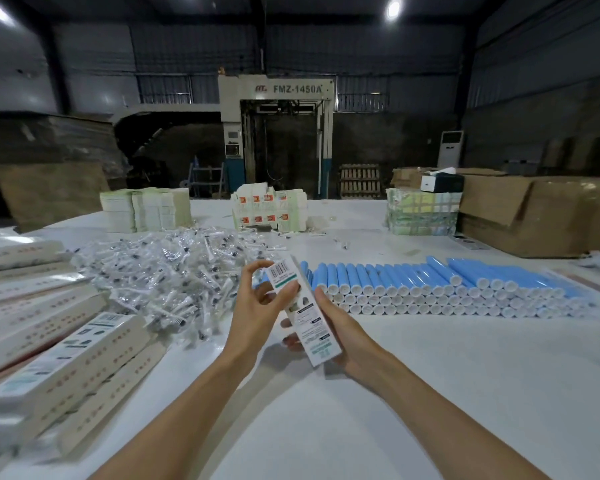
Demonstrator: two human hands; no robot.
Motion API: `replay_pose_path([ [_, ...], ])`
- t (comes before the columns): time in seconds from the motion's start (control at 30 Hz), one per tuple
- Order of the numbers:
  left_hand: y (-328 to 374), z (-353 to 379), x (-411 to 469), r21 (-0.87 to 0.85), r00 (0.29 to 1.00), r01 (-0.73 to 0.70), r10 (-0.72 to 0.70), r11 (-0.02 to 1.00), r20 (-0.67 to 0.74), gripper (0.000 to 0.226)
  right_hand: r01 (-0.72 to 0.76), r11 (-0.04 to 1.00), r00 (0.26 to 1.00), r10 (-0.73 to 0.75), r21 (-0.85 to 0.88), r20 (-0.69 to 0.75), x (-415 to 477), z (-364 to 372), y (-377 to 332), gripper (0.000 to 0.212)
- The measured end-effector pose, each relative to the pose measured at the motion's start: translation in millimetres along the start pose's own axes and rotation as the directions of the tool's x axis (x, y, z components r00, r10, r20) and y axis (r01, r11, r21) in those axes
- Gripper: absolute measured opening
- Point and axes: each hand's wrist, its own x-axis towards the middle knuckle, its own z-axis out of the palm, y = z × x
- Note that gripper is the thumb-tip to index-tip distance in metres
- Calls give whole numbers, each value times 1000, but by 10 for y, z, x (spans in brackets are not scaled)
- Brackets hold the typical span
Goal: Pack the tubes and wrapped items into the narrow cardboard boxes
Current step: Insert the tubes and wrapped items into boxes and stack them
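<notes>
Fingers (253,267) of left hand (257,306) and right hand (333,327) curl round one narrow box (305,315).

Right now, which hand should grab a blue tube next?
Probably the right hand: the blue tubes lie just beyond it, while the left hand pinches the top end of the box.

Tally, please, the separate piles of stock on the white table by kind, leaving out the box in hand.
Flat carton bundles: 3
Wrapped item heaps: 1
Blue tube stacks: 1
Narrow box piles: 1
Total: 6
</notes>
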Motion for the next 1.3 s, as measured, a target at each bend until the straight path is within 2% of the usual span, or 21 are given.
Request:
replay_pose_path([
  [0.13, -58, -25, 20, 71, 999, -27, 24, 997, 36, 51, -8, 999, 1000, 9, -35, 14, -3, -18, 19, 60],
  [0.23, -98, -46, 34, 249, 998, -51, 40, 967, 50, 60, 42, 983, 997, -52, -181, -54, -13, -86, 19, 54],
  [0.33, -195, -78, 6, 385, 993, -107, 77, 917, 92, 58, 100, 919, 968, -178, -382, -176, -25, -171, -41, 50],
  [0.47, -281, -104, -20, 526, 967, -231, 133, 819, 218, 53, 102, 774, 897, -343, -625, -279, -246, -461, -272, 53],
  [0.57, -310, -53, -24, 537, 936, -318, 168, 781, 309, 48, 57, 668, 823, -452, -742, -344, -652, -852, -468, 54],
  [0.6, -317, -33, -31, 532, 924, -347, 184, 773, 336, 47, 6, 605, 790, -490, -796, -367, -812, -1012, -529, 52],
  [0.67, -321, -2, -45, 529, 901, -399, 212, 749, 378, 46, -186, 410, 722, -559, -893, -407, -1154, -1371, -642, 51],
  [0.77, -317, 23, -49, 546, 876, -449, 229, 708, 424, 42, -473, 196, 625, -612, -859, -484, -1710, -1898, -798, 57],
  [0.9, -304, 40, -59, 555, 857, -479, 227, 680, 462, 34, -713, 82, 500, -637, -696, -587, -2356, -2381, -923, 58],
  [1.03, -285, 47, -67, 564, 854, -480, 212, 672, 474, 34, -791, -76, 509, -631, -607, -585, -2728, -2554, -862, 53],
  [1.17, -269, 46, -97, 559, 857, -465, 193, 686, 477, 35, -824, -274, 528, -686, -495, -500, -2804, -2559, -804, 42],
  [1.3, -244, 32, -116, 566, 856, -466, 185, 680, 482, 35, -832, -343, 538, -691, -436, -483, -2835, -2517, -756, 34],
])
